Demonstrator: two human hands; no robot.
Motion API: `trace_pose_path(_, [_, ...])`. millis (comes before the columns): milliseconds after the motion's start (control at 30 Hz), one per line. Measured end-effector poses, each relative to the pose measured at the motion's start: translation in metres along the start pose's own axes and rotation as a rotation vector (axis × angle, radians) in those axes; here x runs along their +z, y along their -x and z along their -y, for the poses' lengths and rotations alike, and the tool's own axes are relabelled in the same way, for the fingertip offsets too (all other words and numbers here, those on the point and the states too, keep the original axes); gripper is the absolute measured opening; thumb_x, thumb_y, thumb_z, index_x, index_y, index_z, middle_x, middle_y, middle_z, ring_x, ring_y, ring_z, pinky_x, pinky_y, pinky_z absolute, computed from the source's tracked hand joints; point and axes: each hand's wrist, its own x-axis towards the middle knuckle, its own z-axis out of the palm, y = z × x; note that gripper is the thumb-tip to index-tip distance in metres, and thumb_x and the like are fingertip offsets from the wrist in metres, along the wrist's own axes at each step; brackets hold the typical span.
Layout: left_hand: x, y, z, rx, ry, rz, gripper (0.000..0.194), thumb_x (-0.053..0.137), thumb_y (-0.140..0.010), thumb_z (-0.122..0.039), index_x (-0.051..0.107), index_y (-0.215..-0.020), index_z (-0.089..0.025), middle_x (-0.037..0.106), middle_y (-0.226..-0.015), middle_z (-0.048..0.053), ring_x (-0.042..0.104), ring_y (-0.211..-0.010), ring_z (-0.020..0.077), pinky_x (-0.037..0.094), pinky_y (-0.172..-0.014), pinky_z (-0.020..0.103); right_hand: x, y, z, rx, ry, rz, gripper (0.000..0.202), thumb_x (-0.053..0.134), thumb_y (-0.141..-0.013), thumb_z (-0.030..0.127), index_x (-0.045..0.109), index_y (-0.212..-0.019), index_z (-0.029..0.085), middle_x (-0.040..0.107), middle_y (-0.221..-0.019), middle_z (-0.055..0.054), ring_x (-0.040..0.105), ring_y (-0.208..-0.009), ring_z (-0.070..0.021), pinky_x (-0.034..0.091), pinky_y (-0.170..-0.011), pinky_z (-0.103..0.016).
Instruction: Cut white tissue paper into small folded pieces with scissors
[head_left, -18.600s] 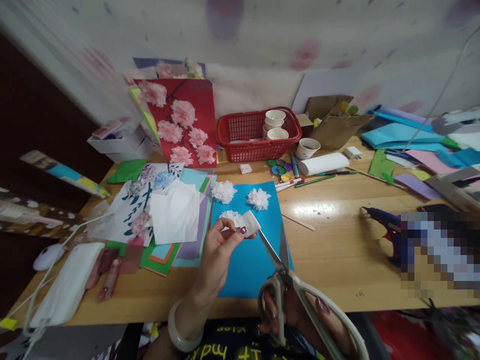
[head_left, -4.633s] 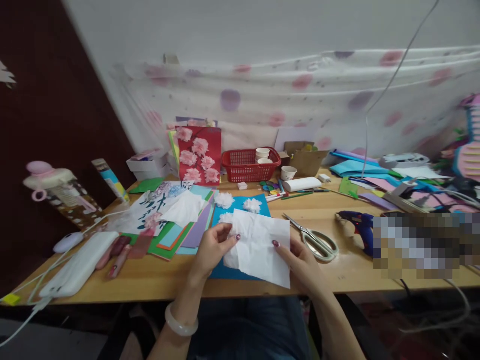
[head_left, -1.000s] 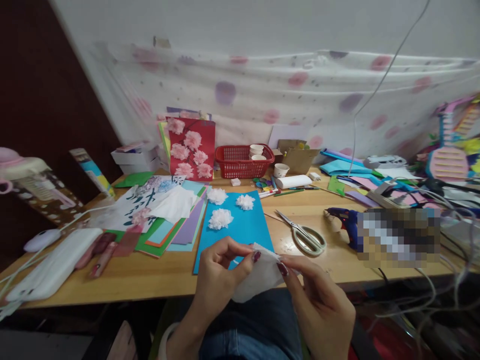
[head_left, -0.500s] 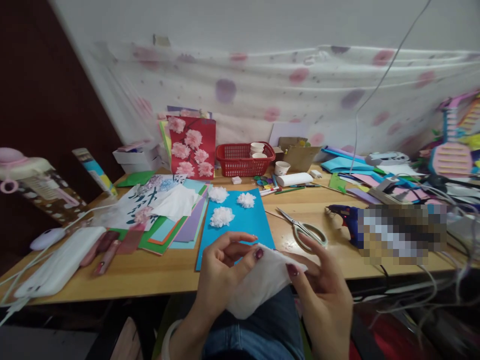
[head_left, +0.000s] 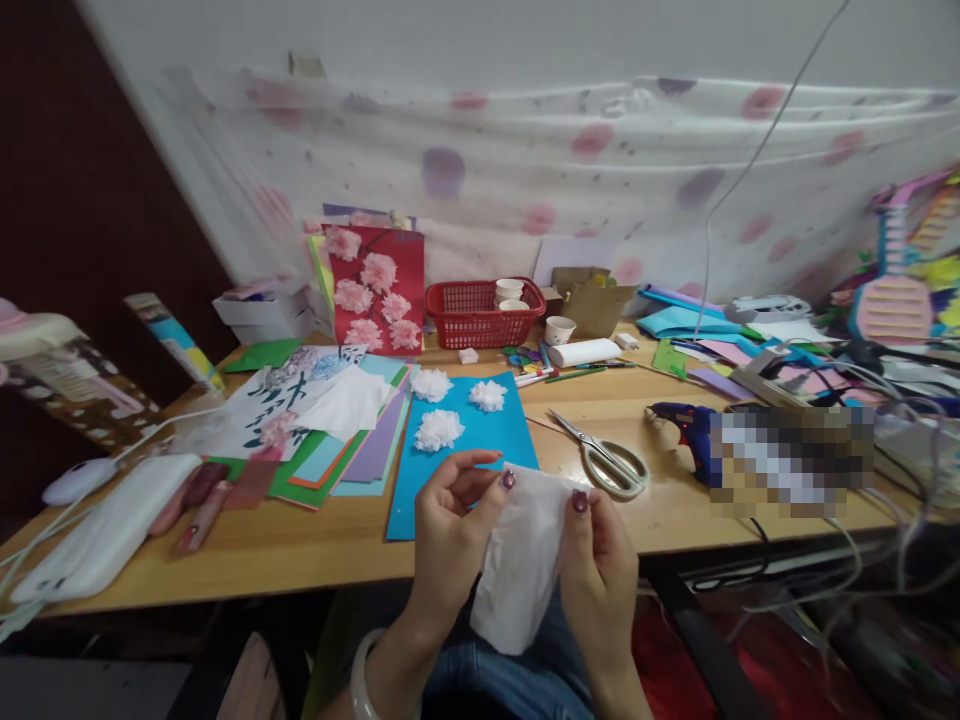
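Observation:
A sheet of white tissue paper (head_left: 521, 560) hangs between my hands, over my lap at the table's front edge. My left hand (head_left: 454, 525) pinches its upper left corner between thumb and fingers. At the upper right corner, my right hand (head_left: 600, 560) is closed on the same tissue. Just beyond lies a blue sheet of card (head_left: 487, 425) with three white tissue flowers (head_left: 440, 430) on it. Scissors (head_left: 600, 455) rest to the right of the card, their blades pointing away from me and to the left.
Colored papers (head_left: 375, 450) and folded white tissue (head_left: 349, 400) lie left. Behind stand a red card with pink flowers (head_left: 379, 290) and a red basket (head_left: 480, 325) with paper cups. A blue glue gun (head_left: 694, 435), cables and a blurred patch are on the right.
My right hand has moved left and closed its fingers on the tissue's corner. The tissue now hangs straighter between both hands, and the view has shifted slightly.

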Motion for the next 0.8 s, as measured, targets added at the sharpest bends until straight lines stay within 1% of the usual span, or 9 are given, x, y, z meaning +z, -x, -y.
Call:
trace_pose_path(133, [0.0,-0.004,0.004,-0.071,0.063,-0.032,0.037,0.078,-0.07,-0.029,0.064,-0.102,-0.015,0.077,-0.079,0.005,0.069,-0.067,0.0137,0.052,-0.057,0.018,0.001,-0.001,-0.006,-0.031,0.142,-0.016,0.041,0.041,-0.095,0.048,0.046,-0.064,0.021,0.043,-0.051,0.007,0.04,-0.046,-0.0114,0.032,-0.045,-0.023])
trace_pose_path(200, [-0.002,-0.004,0.003,-0.101,0.066,-0.004,0.044,0.074,-0.074,-0.035,0.059,-0.111,-0.016,0.077,-0.086,0.007,0.07,-0.067,0.0156,0.052,-0.054,0.02,0.0,-0.004,-0.007,-0.022,0.184,-0.043,0.041,0.041,-0.095,0.049,0.048,-0.065,0.021,0.045,-0.052,0.006,0.042,-0.047,-0.0121,0.033,-0.046,-0.023])
trace_pose_path(300, [-0.006,-0.001,-0.001,-0.158,0.005,0.144,0.058,0.073,-0.076,-0.038,0.051,-0.125,-0.016,0.076,-0.095,0.01,0.072,-0.076,0.02,0.056,-0.061,0.025,-0.004,-0.009,-0.006,-0.006,0.203,-0.101,0.041,0.04,-0.095,0.05,0.049,-0.067,0.021,0.047,-0.054,0.005,0.044,-0.05,-0.0131,0.034,-0.048,-0.023])
trace_pose_path(400, [-0.01,0.008,-0.005,-0.203,-0.104,0.309,0.074,0.078,-0.071,-0.029,0.042,-0.134,-0.017,0.076,-0.098,0.011,0.072,-0.084,0.022,0.057,-0.072,0.029,-0.008,-0.013,-0.003,-0.01,0.214,-0.147,0.041,0.04,-0.094,0.051,0.051,-0.067,0.021,0.048,-0.054,0.004,0.046,-0.051,-0.014,0.035,-0.05,-0.024])
trace_pose_path(467, [-0.01,0.014,-0.006,-0.199,-0.169,0.355,0.076,0.077,-0.072,-0.025,0.038,-0.137,-0.019,0.076,-0.1,0.01,0.072,-0.086,0.0218,0.057,-0.074,0.029,-0.01,-0.014,-0.001,-0.003,0.219,-0.161,0.041,0.041,-0.094,0.051,0.052,-0.068,0.021,0.048,-0.053,0.004,0.045,-0.049,-0.0139,0.034,-0.049,-0.024])
trace_pose_path(533, [-0.01,0.019,-0.005,-0.178,-0.218,0.373,0.071,0.072,-0.076,-0.023,0.037,-0.138,-0.022,0.076,-0.099,0.009,0.073,-0.086,0.0212,0.057,-0.075,0.029,-0.011,-0.015,0.001,0.009,0.219,-0.167,0.041,0.044,-0.093,0.05,0.053,-0.067,0.02,0.046,-0.05,0.005,0.044,-0.047,-0.0131,0.033,-0.047,-0.024])
trace_pose_path(600, [-0.008,0.022,-0.004,-0.153,-0.266,0.384,0.062,0.07,-0.078,-0.024,0.041,-0.134,-0.023,0.077,-0.095,0.007,0.073,-0.084,0.0207,0.057,-0.073,0.029,-0.012,-0.015,0.002,0.017,0.218,-0.168,0.04,0.046,-0.092,0.05,0.054,-0.067,0.02,0.044,-0.049,0.006,0.042,-0.045,-0.0121,0.032,-0.046,-0.023])
trace_pose_path(733, [-0.007,0.022,0.001,-0.112,-0.353,0.355,0.027,0.067,-0.081,-0.03,0.055,-0.104,-0.021,0.076,-0.081,0.004,0.071,-0.073,0.0182,0.054,-0.064,0.024,-0.014,-0.014,-0.001,-0.022,0.216,-0.17,0.036,0.05,-0.091,0.048,0.054,-0.068,0.02,0.041,-0.048,0.007,0.038,-0.042,-0.0107,0.028,-0.042,-0.023])
trace_pose_path(800, [-0.007,0.021,0.003,-0.092,-0.382,0.323,0.017,0.065,-0.083,-0.034,0.058,-0.089,-0.02,0.073,-0.072,0.002,0.068,-0.065,0.0159,0.049,-0.057,0.021,-0.016,-0.013,-0.003,-0.067,0.214,-0.166,0.035,0.051,-0.091,0.046,0.054,-0.068,0.019,0.04,-0.047,0.008,0.037,-0.041,-0.0103,0.027,-0.042,-0.023])
